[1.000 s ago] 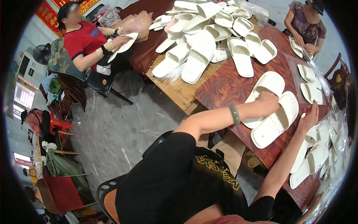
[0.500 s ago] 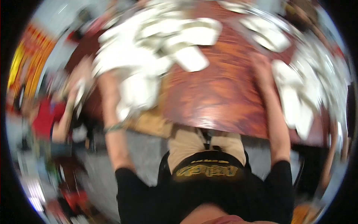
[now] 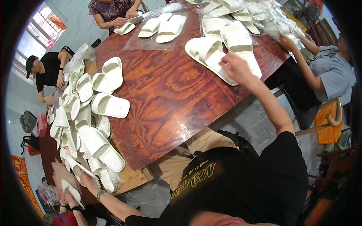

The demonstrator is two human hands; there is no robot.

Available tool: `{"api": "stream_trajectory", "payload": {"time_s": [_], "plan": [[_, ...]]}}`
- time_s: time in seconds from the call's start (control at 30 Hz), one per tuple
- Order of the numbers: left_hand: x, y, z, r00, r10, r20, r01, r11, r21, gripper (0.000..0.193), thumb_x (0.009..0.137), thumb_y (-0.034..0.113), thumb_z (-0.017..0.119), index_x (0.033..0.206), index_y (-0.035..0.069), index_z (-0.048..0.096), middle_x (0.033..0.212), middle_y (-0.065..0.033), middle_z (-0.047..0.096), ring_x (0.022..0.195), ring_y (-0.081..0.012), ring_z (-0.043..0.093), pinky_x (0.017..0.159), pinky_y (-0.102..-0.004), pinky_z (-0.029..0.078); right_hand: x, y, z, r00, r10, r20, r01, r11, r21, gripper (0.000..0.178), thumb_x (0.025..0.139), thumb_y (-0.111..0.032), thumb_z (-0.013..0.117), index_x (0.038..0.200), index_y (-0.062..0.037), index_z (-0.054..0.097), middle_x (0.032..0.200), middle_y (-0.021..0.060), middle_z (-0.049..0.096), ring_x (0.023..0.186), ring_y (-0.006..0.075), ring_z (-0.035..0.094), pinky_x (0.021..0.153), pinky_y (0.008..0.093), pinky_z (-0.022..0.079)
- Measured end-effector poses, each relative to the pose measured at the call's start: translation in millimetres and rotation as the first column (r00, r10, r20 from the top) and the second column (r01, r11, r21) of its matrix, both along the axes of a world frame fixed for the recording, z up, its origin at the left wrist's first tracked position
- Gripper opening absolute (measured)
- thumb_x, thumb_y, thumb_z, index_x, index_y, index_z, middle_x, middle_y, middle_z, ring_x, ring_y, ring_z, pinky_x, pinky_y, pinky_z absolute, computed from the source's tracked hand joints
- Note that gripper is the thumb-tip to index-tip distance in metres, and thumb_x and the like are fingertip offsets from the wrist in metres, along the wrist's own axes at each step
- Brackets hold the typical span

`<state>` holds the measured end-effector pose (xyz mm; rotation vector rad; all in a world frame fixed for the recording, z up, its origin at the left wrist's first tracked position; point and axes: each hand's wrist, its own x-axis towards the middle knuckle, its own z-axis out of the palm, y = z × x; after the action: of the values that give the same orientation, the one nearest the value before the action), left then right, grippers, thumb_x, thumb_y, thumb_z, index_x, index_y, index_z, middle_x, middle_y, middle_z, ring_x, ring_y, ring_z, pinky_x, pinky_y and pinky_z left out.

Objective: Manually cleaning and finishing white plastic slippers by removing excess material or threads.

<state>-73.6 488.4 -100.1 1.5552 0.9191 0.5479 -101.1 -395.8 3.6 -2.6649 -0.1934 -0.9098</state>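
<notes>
My left hand [image 3: 88,180] is at the near left end of a heap of white slippers, closed on the side of a white slipper [image 3: 77,168]; part of its fingers is hidden by the slipper. Over a pair of white slippers on the right of the table, my right hand [image 3: 238,69] hovers or rests lightly, its fingers loosely bent and the thumb apart. One slipper of that pair [image 3: 205,52] lies to the left of the hand, the other [image 3: 235,37] partly beyond it. Whether the fingertips touch the slippers I cannot tell.
The dark red wooden table [image 3: 166,90] bears the slipper heap [image 3: 81,90] and another pair [image 3: 169,28] on clear film. Bagged slippers [image 3: 260,15] pile up at the far right. Other people work around the table; a co-worker's hands [image 3: 68,197] hold a slipper at lower left.
The view has turned right and sharpened. My right hand, earlier beside slippers on the right, is now over a pair there. My left hand remains at the heap, now at its near end.
</notes>
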Motion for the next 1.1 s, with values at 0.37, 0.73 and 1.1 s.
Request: {"api": "stream_trajectory", "payload": {"time_s": [0.37, 0.73, 1.1], "plan": [[-80, -48, 70, 0.989, 0.124, 0.075, -0.139, 0.960, 0.245, 0.043, 0.086, 0.045, 0.056, 0.062, 0.013, 0.040, 0.050, 0.0027, 0.035, 0.037, -0.0078, 0.028, 0.033, -0.0231, 0.020, 59, -54, -40, 0.977, -0.007, -0.212, 0.017, 0.999, 0.048, 0.049, 0.089, -0.029, 0.052, 0.131, -0.0074, 0.042, 0.097, 0.0225, 0.055, 0.097, 0.0341, 0.050, 0.085, 0.0433, 0.038], [-130, -264, 201, 0.690, -0.565, 0.453, 0.641, 0.767, -0.020, 0.034, 0.091, 0.017, 0.045, 0.118, -0.004, 0.048, 0.064, 0.0061, 0.029, 0.050, -0.0020, 0.027, 0.044, -0.0167, 0.022, 7, 88, -28, 0.897, 0.320, -0.306, 0.025, 0.652, 0.758, 0.047, 0.096, -0.022, 0.037, 0.137, 0.0017, 0.033, 0.133, 0.0172, 0.041, 0.126, 0.0251, 0.036, 0.105, 0.0292, 0.024], [-66, -467, 153, 0.108, -0.936, 0.335, 0.986, 0.057, -0.157, 0.017, 0.095, 0.011, 0.042, 0.110, 0.003, 0.045, 0.083, -0.0089, 0.060, 0.055, -0.0037, 0.037, 0.049, -0.0162, 0.030, -20, 166, -10, 0.854, 0.482, -0.194, -0.442, 0.871, 0.216, 0.047, 0.083, -0.015, 0.058, 0.121, 0.0065, 0.041, 0.102, 0.0221, 0.048, 0.091, 0.0377, 0.048, 0.080, 0.0416, 0.041]]}}
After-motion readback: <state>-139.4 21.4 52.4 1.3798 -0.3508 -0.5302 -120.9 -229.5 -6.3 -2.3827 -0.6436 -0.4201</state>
